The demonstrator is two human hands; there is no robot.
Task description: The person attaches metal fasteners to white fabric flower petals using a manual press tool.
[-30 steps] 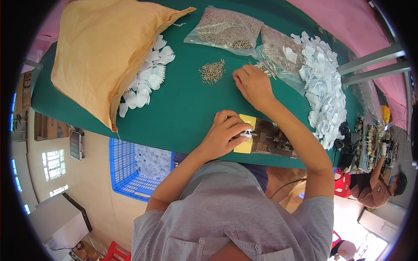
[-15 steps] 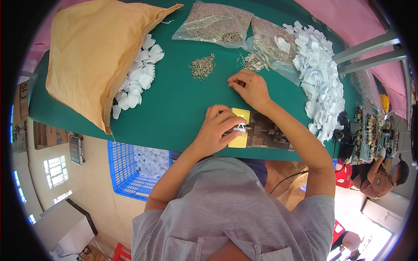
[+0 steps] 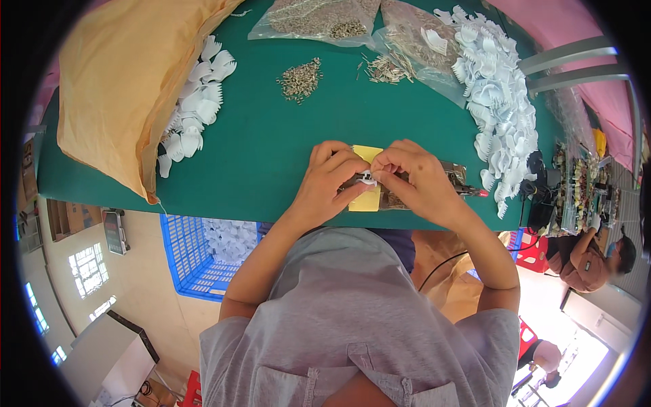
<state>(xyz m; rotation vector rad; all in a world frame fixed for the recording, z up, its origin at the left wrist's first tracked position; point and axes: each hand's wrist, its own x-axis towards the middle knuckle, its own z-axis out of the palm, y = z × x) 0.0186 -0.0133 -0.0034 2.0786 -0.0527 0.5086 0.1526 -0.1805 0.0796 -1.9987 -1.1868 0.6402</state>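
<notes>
My left hand (image 3: 327,182) is closed around a white plastic hair claw clip (image 3: 367,178), holding it over a yellow pad (image 3: 365,201) at the table's near edge. From the other side, my right hand (image 3: 415,178) meets it with thumb and fingertips pinched against the clip. Whatever those fingertips hold is too small or hidden to make out. Partly under my right hand lies a brown metal-and-wood fixture (image 3: 453,173) beside the yellow pad. Beyond my hands, a heap of small metal springs (image 3: 300,80) and a heap of thin metal pins (image 3: 388,69) lie on the green table (image 3: 271,149).
White toothed clip halves spill from a tan sack (image 3: 129,81) at the left; a long pile of white clip halves (image 3: 491,88) runs along the right. Clear bags (image 3: 315,19) of metal parts lie at the back. Below the table edge stands a blue crate (image 3: 186,254). Other people sit at right.
My right hand has come back toward me from beside the metal parts to the clip in my left hand. The whole view has shifted slightly, so the table appears higher.
</notes>
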